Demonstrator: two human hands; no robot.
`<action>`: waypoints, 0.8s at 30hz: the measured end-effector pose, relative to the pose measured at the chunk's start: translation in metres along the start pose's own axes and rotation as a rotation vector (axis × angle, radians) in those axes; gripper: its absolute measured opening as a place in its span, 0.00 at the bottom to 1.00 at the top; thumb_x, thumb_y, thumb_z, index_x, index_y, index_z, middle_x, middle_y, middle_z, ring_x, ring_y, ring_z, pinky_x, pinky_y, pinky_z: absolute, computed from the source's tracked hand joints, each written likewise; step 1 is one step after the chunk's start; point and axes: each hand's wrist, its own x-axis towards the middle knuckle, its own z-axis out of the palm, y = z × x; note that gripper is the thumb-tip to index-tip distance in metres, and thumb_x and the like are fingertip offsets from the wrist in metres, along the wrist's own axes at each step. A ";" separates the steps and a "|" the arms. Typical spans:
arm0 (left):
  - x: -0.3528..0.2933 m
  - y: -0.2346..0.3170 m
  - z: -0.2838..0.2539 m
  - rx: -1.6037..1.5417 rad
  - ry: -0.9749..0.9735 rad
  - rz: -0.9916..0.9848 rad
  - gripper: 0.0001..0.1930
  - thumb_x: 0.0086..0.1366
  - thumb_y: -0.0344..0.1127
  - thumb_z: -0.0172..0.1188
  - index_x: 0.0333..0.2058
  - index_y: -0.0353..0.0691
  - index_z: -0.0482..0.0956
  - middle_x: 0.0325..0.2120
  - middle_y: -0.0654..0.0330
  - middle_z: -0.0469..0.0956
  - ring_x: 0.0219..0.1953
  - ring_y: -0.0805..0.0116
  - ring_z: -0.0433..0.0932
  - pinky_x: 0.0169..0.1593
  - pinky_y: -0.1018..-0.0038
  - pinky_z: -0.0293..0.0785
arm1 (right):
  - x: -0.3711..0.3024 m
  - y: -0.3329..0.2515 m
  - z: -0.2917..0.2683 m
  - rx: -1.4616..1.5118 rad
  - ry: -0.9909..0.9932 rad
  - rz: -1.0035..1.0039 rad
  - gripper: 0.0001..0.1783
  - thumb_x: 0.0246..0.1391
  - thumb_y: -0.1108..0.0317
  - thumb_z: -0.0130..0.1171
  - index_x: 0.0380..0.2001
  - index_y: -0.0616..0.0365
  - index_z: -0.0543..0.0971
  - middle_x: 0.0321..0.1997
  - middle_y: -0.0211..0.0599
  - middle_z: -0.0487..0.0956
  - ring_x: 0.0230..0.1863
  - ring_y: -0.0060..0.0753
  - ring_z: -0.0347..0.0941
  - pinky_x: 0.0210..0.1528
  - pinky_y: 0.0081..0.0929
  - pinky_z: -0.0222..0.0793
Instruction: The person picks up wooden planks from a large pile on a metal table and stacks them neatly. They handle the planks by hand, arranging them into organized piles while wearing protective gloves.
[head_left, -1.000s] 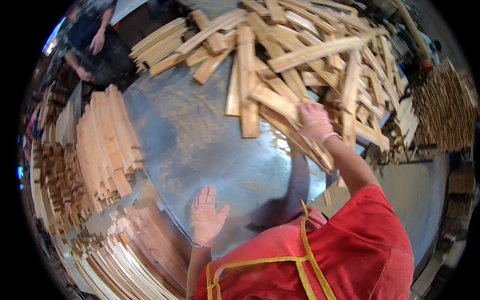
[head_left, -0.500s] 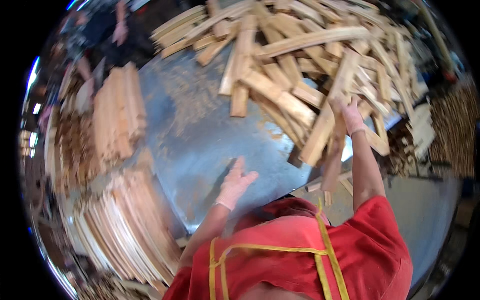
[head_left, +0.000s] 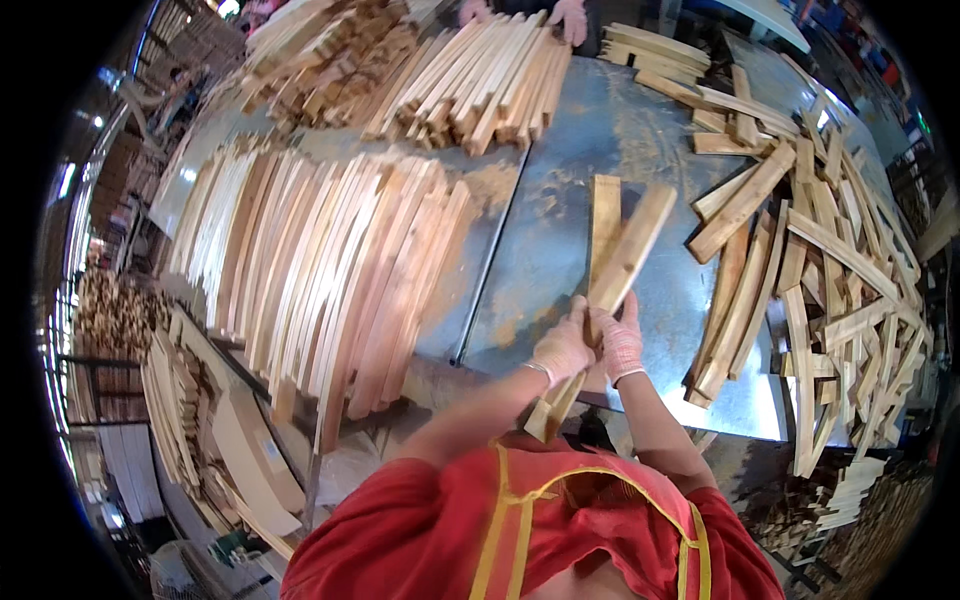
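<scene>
Just above the near edge of the metal table, both my gloved hands are side by side around two wooden strips. My left hand is closed round the lower part of the strips. Against it, my right hand is closed on them too, its fingers partly hidden by the wood. One wooden strip slants up to the right, crossing over the other strip, which points away from me. Their lower ends stick out below my left hand, near my red apron.
A loose heap of wooden strips covers the right of the table. On the left lies a neat row of strips. At the far side, a co-worker's gloved hands touch another stack.
My view has swung left. My right hand has come from the heap with wood, and my left hand, open over the table before, has closed on the strips beside it.
</scene>
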 end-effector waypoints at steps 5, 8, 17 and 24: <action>-0.020 -0.132 -0.029 -0.879 -0.003 0.196 0.41 0.58 0.28 0.65 0.71 0.39 0.61 0.53 0.50 0.79 0.49 0.55 0.82 0.54 0.67 0.80 | -0.041 -0.003 0.068 0.014 -0.260 0.071 0.29 0.59 0.69 0.65 0.62 0.60 0.68 0.59 0.49 0.79 0.56 0.41 0.77 0.59 0.37 0.75; -0.031 -0.178 -0.048 -1.129 0.012 0.161 0.37 0.56 0.28 0.67 0.67 0.41 0.69 0.49 0.54 0.80 0.50 0.65 0.78 0.54 0.69 0.77 | -0.045 0.005 0.123 -0.303 -0.429 0.180 0.49 0.56 0.62 0.69 0.74 0.67 0.57 0.49 0.49 0.81 0.47 0.40 0.79 0.48 0.39 0.79; -0.054 -0.244 -0.106 1.014 0.656 0.125 0.30 0.74 0.50 0.51 0.69 0.40 0.68 0.69 0.49 0.68 0.73 0.42 0.61 0.78 0.44 0.50 | -0.011 0.010 0.205 -0.401 -0.895 0.240 0.42 0.59 0.61 0.67 0.72 0.63 0.63 0.62 0.49 0.76 0.59 0.34 0.73 0.58 0.28 0.70; -0.049 -0.176 -0.083 0.821 0.649 0.207 0.38 0.68 0.53 0.61 0.70 0.38 0.65 0.67 0.43 0.67 0.68 0.38 0.66 0.73 0.48 0.62 | 0.047 -0.085 -0.154 -0.880 0.833 -0.845 0.37 0.53 0.57 0.72 0.63 0.63 0.76 0.64 0.51 0.79 0.63 0.52 0.77 0.66 0.42 0.71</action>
